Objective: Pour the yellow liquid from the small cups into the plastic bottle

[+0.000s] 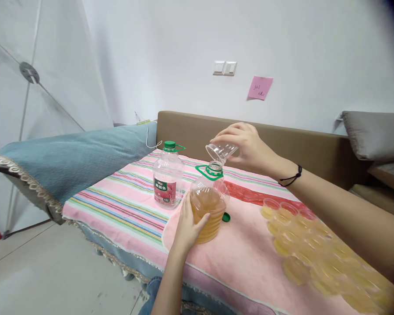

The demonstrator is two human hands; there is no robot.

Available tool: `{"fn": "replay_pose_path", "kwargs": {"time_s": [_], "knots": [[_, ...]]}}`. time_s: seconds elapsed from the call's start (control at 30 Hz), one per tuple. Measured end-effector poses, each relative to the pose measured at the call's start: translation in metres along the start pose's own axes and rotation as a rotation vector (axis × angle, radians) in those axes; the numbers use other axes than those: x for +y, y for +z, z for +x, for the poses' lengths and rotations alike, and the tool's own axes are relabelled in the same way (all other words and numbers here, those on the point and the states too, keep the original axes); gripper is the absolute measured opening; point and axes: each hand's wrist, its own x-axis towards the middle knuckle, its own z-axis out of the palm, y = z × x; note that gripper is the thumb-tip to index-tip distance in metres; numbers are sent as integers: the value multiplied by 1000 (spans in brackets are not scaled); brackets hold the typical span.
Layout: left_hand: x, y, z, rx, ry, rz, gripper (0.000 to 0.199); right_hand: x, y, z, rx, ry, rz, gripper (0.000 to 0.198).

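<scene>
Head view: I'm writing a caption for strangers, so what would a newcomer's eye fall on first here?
Probably the bottle of amber liquid near the middle, with the left hand around its side and the right hand tilting a clear cup at its mouth. Next, perhaps, the crowd of cups of yellow liquid at lower right, then the bright pink note on the wall above.

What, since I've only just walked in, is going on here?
A person's left hand steadies a clear plastic jug of amber liquid while the right hand tips a clear plastic cup at its open mouth. A green-capped clear plastic jug stands farther left; clear plastic cups of yellow liquid cluster at right.
</scene>
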Motion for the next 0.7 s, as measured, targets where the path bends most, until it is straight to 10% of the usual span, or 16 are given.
{"fn": "replay_pose_path", "kwargs": {"time_s": [0.47, 0.7], "knots": [[-2, -1, 1, -12, -27, 10, 94, 14, 10, -22, 74, 196, 46, 43], [0, -1, 4, 20, -25, 18, 89, 8, 10, -87, 62, 584, 695, 56]]}}
